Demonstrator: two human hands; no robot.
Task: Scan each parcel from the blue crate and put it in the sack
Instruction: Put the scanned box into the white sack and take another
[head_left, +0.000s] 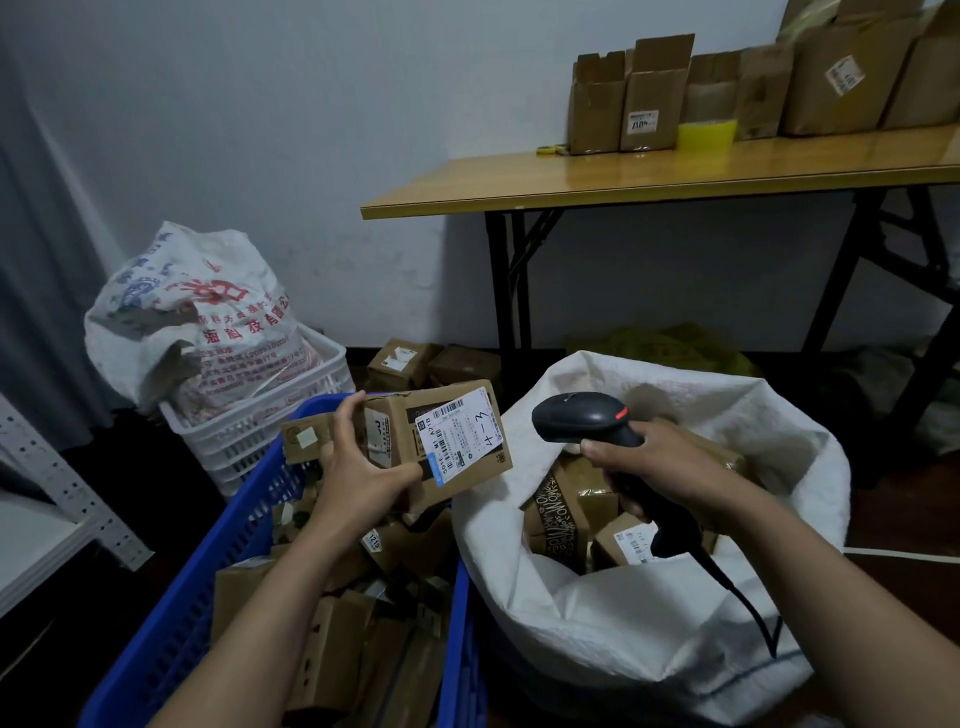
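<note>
My left hand (358, 467) grips a brown cardboard parcel (400, 415) above the blue crate (171, 623), its white shipping label marked "4-3" turned up and to the right. My right hand (660, 467) holds a black barcode scanner (582, 418) by its handle, over the open white sack (649, 623). The scanner's head points left at the label, a short gap away. Several brown parcels lie in the crate, and several more lie inside the sack. The scanner's black cable hangs down across the sack's front.
A white crate (270, 421) holding a full printed sack (197, 317) stands behind the blue crate. Loose boxes (415, 364) lie on the floor by the wall. A wooden folding table (649, 176) with cardboard boxes is at the back right. Grey shelving (57, 483) is at left.
</note>
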